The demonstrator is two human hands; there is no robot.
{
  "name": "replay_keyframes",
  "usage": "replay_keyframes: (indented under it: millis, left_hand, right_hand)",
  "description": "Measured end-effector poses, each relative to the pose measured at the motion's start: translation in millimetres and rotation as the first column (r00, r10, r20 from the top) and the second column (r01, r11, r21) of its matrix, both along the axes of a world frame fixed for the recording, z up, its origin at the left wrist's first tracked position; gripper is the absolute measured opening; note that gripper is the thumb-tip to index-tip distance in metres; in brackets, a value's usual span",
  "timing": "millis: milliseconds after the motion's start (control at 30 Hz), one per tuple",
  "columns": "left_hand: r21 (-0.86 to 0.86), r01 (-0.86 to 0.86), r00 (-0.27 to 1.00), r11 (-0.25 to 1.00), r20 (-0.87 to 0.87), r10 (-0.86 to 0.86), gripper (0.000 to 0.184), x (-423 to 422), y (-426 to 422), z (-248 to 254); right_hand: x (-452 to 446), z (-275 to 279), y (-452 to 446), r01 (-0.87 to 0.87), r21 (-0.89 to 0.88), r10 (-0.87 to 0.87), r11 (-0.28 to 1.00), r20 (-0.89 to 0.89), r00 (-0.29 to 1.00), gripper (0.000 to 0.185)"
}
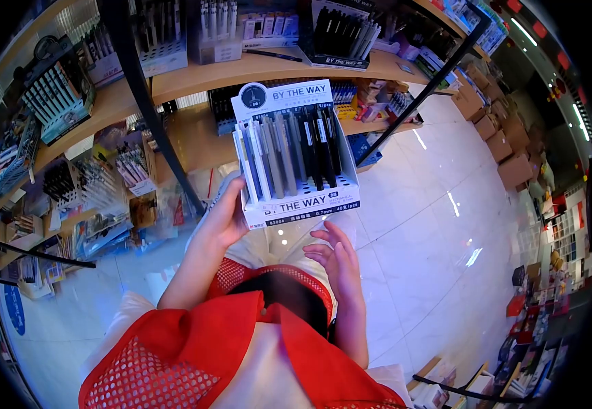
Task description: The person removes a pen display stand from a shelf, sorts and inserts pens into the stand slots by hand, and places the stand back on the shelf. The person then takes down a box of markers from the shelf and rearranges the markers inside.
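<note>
My left hand [230, 217] grips the lower left side of a white display box [275, 210] marked "BY THE WAY", held up in front of me above my lap. Its front label reads mechanical pencil, 0.7 mm. White and grey pencils [275, 153] stand in the left and middle of its rows, and black pencils [320, 146] stand to the right. Bare holes show along the front right of the holder. Below the box my right hand [337, 258] is raised with its fingers apart and slightly curled, holding nothing.
Ahead runs a curved wooden shelf [255, 71] with pen displays and a lone dark pen [273, 55]. A similar black pen display [340, 34] stands there. Dark posts [153, 109] cross the shelving. Cardboard boxes [514, 170] are stacked right of the tiled floor [418, 252].
</note>
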State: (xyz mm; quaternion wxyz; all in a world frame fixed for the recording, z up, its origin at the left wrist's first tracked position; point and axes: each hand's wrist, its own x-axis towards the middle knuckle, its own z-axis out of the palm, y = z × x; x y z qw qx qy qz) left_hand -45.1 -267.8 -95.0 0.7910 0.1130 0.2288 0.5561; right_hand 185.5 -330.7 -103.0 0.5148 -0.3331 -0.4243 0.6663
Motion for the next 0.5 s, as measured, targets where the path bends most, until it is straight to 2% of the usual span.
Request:
replay_keyframes:
  millis: [133, 167, 233, 367, 500]
  left_hand:
    - [0.050, -0.031, 0.991, 0.998, -0.131, 0.037, 0.033, 3, -3, 14]
    - [0.030, -0.037, 0.983, 0.999, -0.179, 0.041, 0.035, 4, -4, 19]
    - [0.101, -0.054, 0.970, 0.993, -0.232, 0.076, 0.038, 5, -4, 11]
    - [0.254, -0.018, 0.931, 0.967, -0.348, 0.108, 0.047, 6, -3, 5]
    - [0.303, -0.010, 0.909, 0.953, -0.395, 0.135, 0.057, 10, -7, 8]
  right_hand:
    - [-2, 9, -2, 0.032, 0.003, -0.032, 0.999, 0.019, 0.999, 0.055]
    - [-2, 11, -3, 0.048, 0.008, -0.048, 0.999, 0.031, 0.998, 0.055]
    - [0, 14, -3, 0.083, 0.018, -0.084, 0.996, 0.053, 0.995, 0.054]
    - [2, 19, -5, 0.274, 0.152, -0.293, 0.950, 0.115, 0.949, 0.047]
    - [2, 34, -7, 0.435, 0.300, -0.489, 0.849, 0.133, 0.862, 0.037]
